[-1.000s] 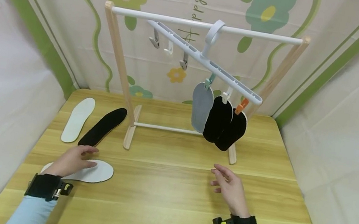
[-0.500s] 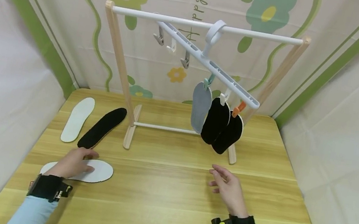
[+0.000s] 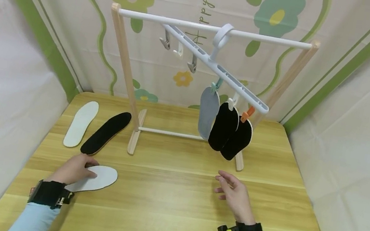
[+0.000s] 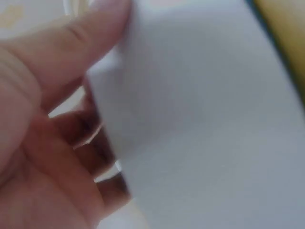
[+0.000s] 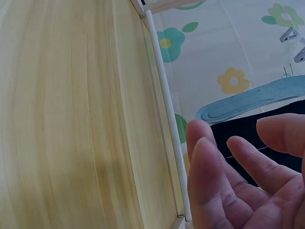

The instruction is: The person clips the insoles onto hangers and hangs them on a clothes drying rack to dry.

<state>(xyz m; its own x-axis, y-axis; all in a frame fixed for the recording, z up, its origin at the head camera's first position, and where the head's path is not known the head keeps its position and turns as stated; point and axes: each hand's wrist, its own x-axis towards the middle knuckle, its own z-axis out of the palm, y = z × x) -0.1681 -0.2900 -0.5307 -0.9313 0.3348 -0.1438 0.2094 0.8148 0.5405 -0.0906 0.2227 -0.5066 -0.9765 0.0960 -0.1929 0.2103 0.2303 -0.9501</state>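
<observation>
Insole [image 3: 96,179] pinched in left hand [image 3: 72,169]

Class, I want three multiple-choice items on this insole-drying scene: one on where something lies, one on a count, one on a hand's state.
1. Where does the black insole on the table lie?
A. between two white insoles
B. under the rack
C. by the right hand

2. How many insoles hang from the clips?
A. two
B. three
C. five

3. What is the left hand doing?
A. gripping the white insole
B. resting flat on the table
C. holding a clip

A: black insole sits between white ones.
B: grey insole plus two black ones.
A: left hand fingers curl round white insole.
</observation>
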